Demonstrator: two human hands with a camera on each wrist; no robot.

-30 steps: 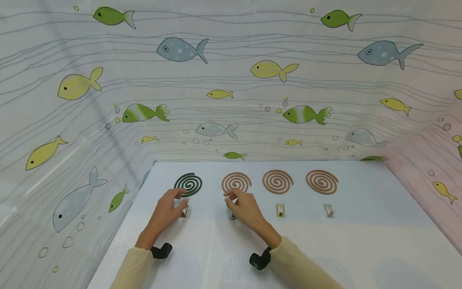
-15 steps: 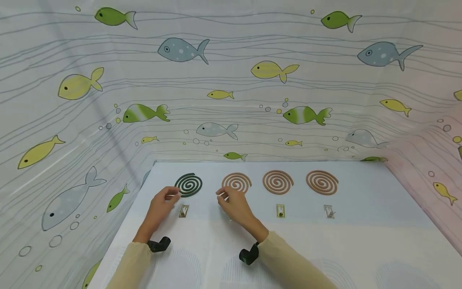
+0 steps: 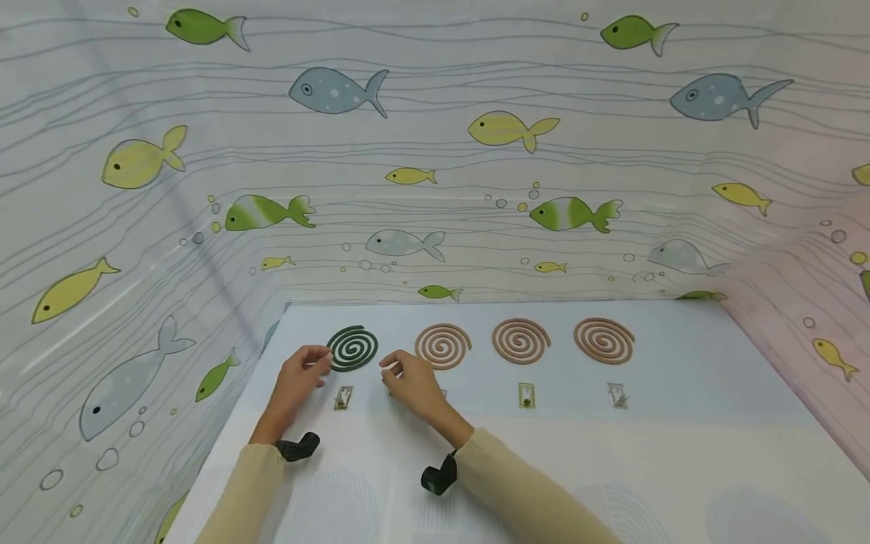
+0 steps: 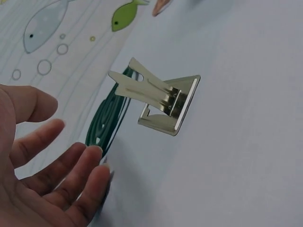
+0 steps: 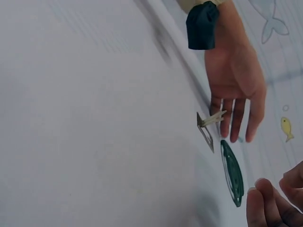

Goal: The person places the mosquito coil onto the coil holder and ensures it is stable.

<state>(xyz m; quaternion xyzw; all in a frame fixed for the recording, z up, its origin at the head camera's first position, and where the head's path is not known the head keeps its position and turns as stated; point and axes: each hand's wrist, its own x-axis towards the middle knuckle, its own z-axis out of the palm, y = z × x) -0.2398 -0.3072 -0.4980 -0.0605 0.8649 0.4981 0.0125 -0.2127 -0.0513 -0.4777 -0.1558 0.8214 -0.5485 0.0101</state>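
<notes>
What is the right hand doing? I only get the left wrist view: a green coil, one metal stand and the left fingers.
Observer: The right hand is between the green coil and the nearest brown coil, fingers curled; whether it holds anything is unclear.
Operator: How many coils altogether?
Observer: Four in a row; a third coil and a fourth coil, both brown, lie further right.
Operator: More stands?
Observer: Yes, a third stand and a fourth stand sit in front of those two coils.
</notes>
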